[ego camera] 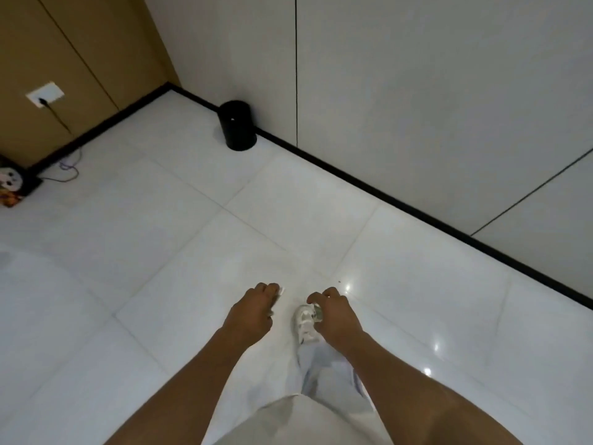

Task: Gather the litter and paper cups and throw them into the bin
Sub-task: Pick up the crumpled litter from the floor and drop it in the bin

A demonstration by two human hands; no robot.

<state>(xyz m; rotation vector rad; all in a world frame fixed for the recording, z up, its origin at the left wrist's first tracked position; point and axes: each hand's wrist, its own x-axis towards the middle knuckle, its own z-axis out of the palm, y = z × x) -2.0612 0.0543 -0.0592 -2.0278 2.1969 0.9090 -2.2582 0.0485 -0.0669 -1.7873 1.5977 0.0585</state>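
Note:
The black round bin [237, 126] stands on the white tiled floor against the far wall, well ahead of me. Both my hands hang low in front of my body. My left hand [253, 311] is curled shut, and a small white scrap of paper [282, 289] sticks out past its fingertips. My right hand [335, 316] is curled around a small greyish piece of litter [318, 313], which is mostly hidden by the fingers. No paper cups are in view.
My white shoe [305, 322] and pale trouser leg show below the hands. A wall socket [45, 94] on the brown panel has a cable [69, 168] trailing onto the floor. A black box with a cartoon face [12, 183] sits at the left edge. Black skirting [417, 211] lines the walls.

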